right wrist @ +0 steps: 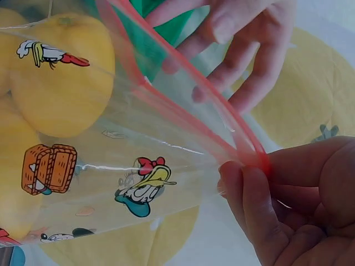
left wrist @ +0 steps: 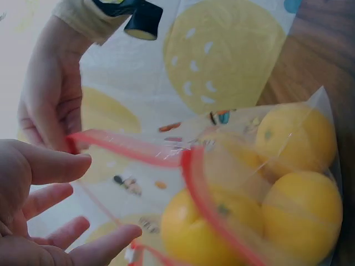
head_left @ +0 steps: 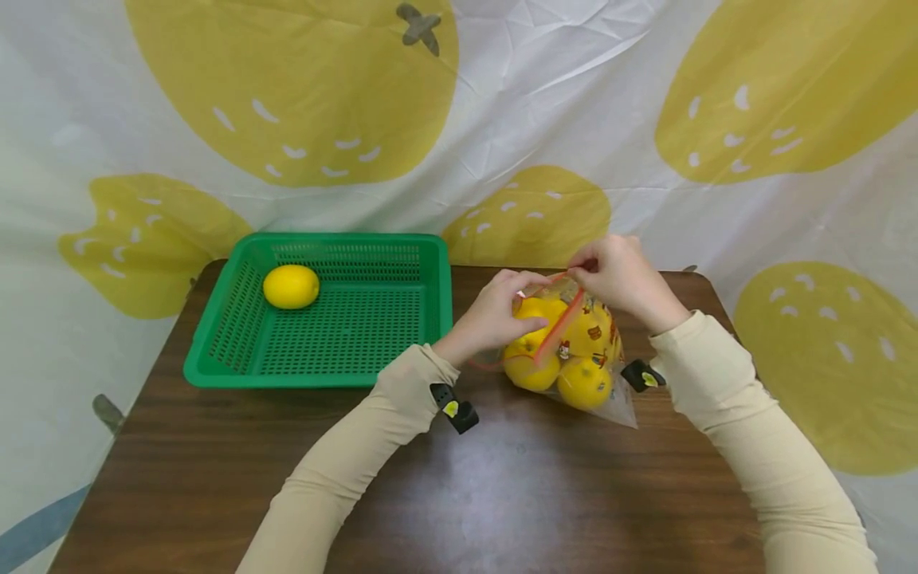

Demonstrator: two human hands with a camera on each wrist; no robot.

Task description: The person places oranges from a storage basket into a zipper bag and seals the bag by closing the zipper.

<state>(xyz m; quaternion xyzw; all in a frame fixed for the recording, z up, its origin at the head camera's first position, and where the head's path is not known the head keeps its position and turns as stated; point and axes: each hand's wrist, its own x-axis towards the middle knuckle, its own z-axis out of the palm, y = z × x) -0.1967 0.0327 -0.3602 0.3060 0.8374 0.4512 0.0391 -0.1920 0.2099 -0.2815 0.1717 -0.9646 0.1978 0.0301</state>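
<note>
A clear zip bag point(head_left: 622, 404) with a red-orange zip edge and cartoon prints stands on the table, holding several yellow fruits point(head_left: 585, 383) that look like lemons or oranges. My right hand point(head_left: 620, 271) pinches one corner of the bag's red edge point(right wrist: 252, 158) between thumb and fingers. Fingers spread, my left hand point(head_left: 495, 312) is at the bag's mouth with nothing in its grasp. In the left wrist view, the mouth gapes beside the left fingers point(left wrist: 61, 166), and the fruits point(left wrist: 299, 219) lie deeper inside.
Left of the bag, a green plastic basket point(head_left: 442, 319) with perforated walls holds one yellow lemon point(head_left: 291, 287) in its back left corner. Both sit on a dark wooden table point(head_left: 502, 494). A white cloth with yellow fruit prints point(head_left: 545, 104) hangs behind the table.
</note>
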